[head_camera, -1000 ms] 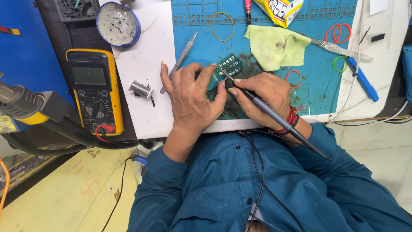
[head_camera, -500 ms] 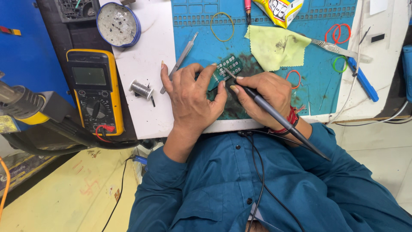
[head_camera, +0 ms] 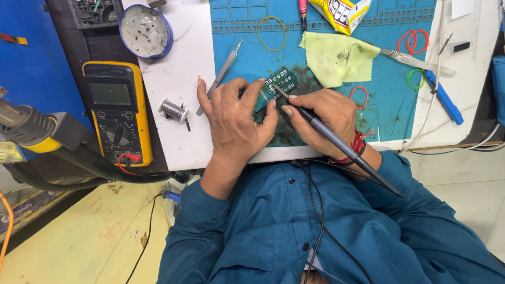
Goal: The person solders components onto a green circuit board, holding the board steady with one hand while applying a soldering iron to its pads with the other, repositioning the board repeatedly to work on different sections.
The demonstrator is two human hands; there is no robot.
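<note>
Board (head_camera: 280, 82), small and green, lies on the blue mat (head_camera: 389, 113), near its front edge. Left hand (head_camera: 234, 118) pins the board's near end, fingers curled down over it. Right hand (head_camera: 322, 120) grips a dark iron (head_camera: 336, 141) pen-fashion, tip touching the board's edge. Tweezers (head_camera: 221, 73) lie just left of the left hand; solder spool (head_camera: 172, 110) and yellow meter (head_camera: 114, 108) farther left. Yellow cloth (head_camera: 336, 58) sits behind the right hand.
</note>
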